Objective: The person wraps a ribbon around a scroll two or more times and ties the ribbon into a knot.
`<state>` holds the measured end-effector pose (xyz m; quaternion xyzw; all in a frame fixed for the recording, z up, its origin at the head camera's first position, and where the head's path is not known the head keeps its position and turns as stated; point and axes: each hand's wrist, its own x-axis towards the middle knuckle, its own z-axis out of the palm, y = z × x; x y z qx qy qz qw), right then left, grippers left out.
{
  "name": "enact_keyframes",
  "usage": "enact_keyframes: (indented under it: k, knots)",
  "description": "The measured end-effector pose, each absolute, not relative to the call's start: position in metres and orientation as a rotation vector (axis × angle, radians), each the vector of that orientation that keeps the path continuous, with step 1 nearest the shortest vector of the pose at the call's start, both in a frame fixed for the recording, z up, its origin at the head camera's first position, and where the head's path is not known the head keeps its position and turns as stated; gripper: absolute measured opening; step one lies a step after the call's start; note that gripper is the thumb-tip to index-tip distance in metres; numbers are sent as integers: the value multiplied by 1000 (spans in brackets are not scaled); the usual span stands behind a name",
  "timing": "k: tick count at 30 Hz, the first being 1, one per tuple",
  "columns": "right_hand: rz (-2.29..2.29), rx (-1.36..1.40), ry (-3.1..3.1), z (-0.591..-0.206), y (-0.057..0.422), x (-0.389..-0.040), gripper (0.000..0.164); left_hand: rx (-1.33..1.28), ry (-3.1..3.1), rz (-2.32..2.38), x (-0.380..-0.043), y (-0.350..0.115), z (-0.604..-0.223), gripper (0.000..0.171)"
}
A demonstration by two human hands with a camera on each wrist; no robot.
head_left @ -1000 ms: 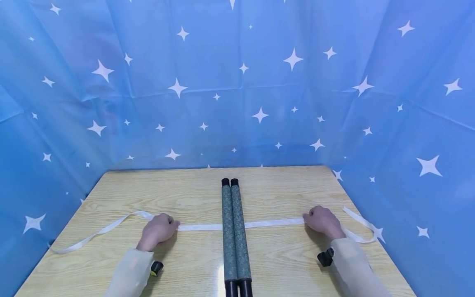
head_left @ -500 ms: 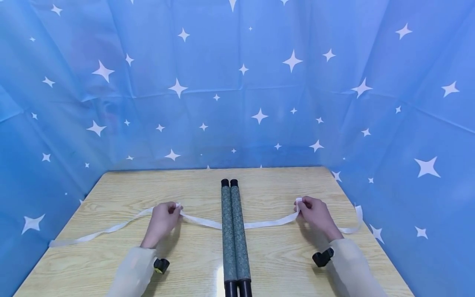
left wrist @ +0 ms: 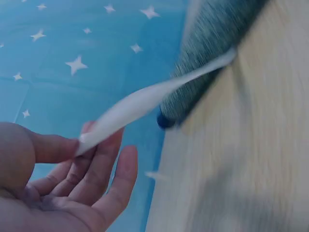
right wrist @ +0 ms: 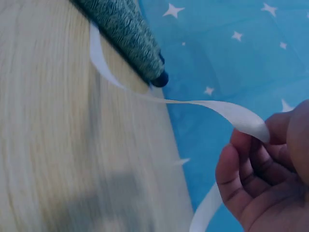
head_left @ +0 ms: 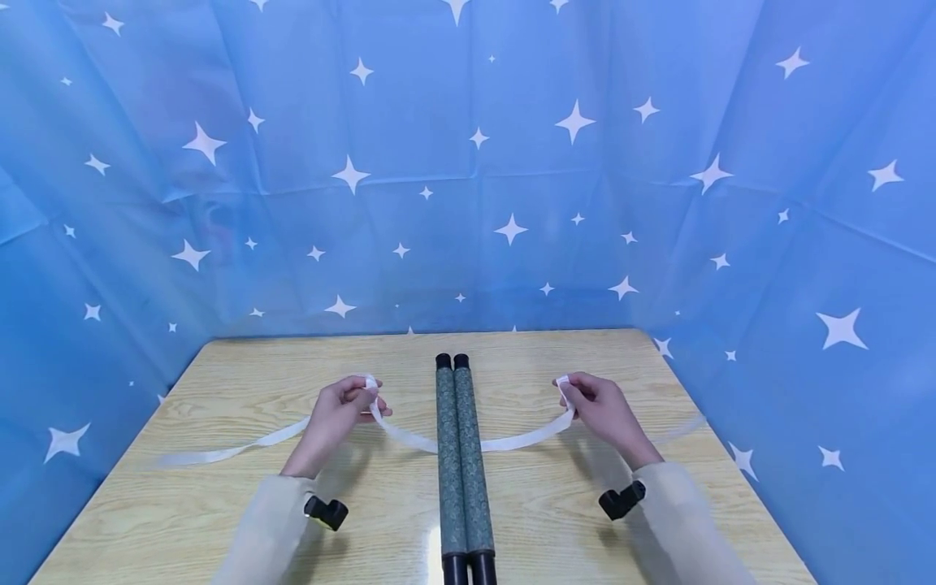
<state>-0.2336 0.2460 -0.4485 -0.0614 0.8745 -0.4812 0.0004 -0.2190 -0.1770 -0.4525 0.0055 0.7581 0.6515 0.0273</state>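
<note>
Two green patterned rolls with black end knobs, like a scroll rolled from both sides (head_left: 451, 463), lie side by side down the middle of the table. A white ribbon (head_left: 517, 441) passes beneath them and comes out on both sides. To their left, my left hand (head_left: 338, 413) pinches the ribbon between thumb and fingers, raised above the table. My right hand (head_left: 603, 413) pinches it on the other side, also raised. In the left wrist view the ribbon (left wrist: 133, 105) rises from the roll to my thumb. The right wrist view shows the ribbon (right wrist: 236, 117) twisting slightly before my fingertips.
The wood-grain table (head_left: 292, 366) ends at a blue curtain (head_left: 409, 122) with white stars, which hangs behind and along both sides. A loose ribbon tail (head_left: 219, 453) trails left of my left hand. Small black cameras sit at both wrists.
Both hands have lifted off the table and moved inward toward the rolls. The ribbon, earlier flat and straight, now curves up on each side. Its outer tails have been drawn inward; the rolls stay put.
</note>
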Motion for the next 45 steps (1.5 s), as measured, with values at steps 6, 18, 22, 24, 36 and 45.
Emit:
enact_keyframes:
  k: [6,18,22,24,36,45]
  knots:
    - [-1549,-299,2714,-440,230,-233,35,204,2243,1943,-222,-162,-439,31]
    - [-1535,-534,2638,-421,191,-233,42,359,2172,1907,-228,-130,-423,29]
    - [-1536,-615,2591,-418,179,-231,43,389,2212,1834,-228,-121,-422,26]
    - [-1531,-645,2577,-416,173,-230,43,409,2248,1788,-228,-116,-423,24]
    - [-1395,-896,2535,-414,146,-222,43,586,2245,1688,-231,-93,-427,24]
    - [-1301,-928,2537,-421,139,-220,45,630,2138,1623,-226,-97,-430,24]
